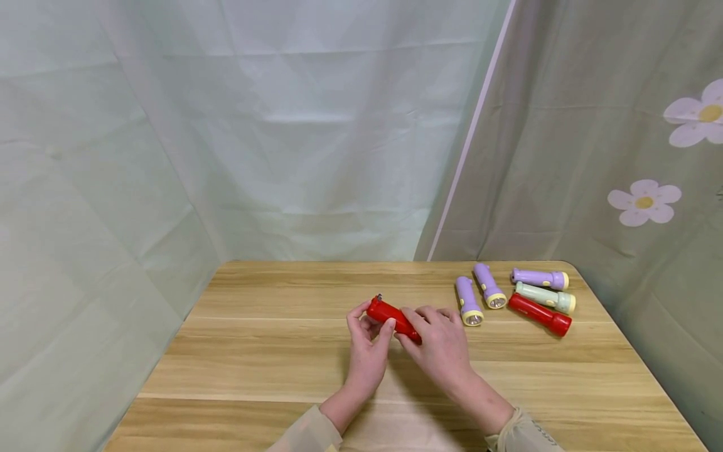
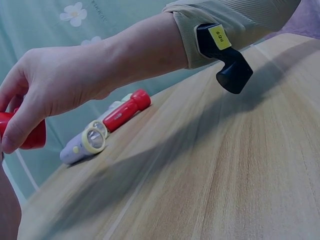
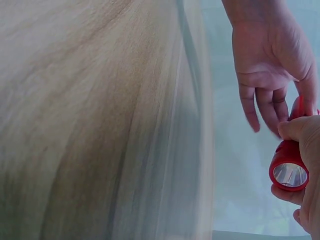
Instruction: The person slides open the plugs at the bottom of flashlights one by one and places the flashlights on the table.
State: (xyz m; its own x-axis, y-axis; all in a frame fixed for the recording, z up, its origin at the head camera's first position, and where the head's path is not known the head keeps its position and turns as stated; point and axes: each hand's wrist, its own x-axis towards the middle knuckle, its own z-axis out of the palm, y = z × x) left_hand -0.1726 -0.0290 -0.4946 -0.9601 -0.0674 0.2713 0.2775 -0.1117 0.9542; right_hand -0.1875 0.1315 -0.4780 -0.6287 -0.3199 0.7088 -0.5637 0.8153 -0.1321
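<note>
A red flashlight (image 1: 390, 316) is held above the table between both hands, its tail pointing to the far left. My left hand (image 1: 368, 358) pinches the tail end between thumb and fingers. Around the head end, my right hand (image 1: 443, 345) has its thumb and fingers gripping the body. A small dark metallic piece (image 1: 380, 297) sticks out at the tail; its kind is too small to tell. In the right wrist view, the flashlight's clear lens (image 3: 290, 175) shows below the right thumb. The left wrist view shows the right hand (image 2: 47, 85) on the red head.
At the right lie two purple flashlights (image 1: 468, 301) (image 1: 489, 285) with yellow rims. Beside them are another purple one (image 1: 539, 279), a pale green one (image 1: 545, 297) and a second red flashlight (image 1: 539, 314). Curtains (image 1: 339, 157) border the wooden table (image 1: 254, 351).
</note>
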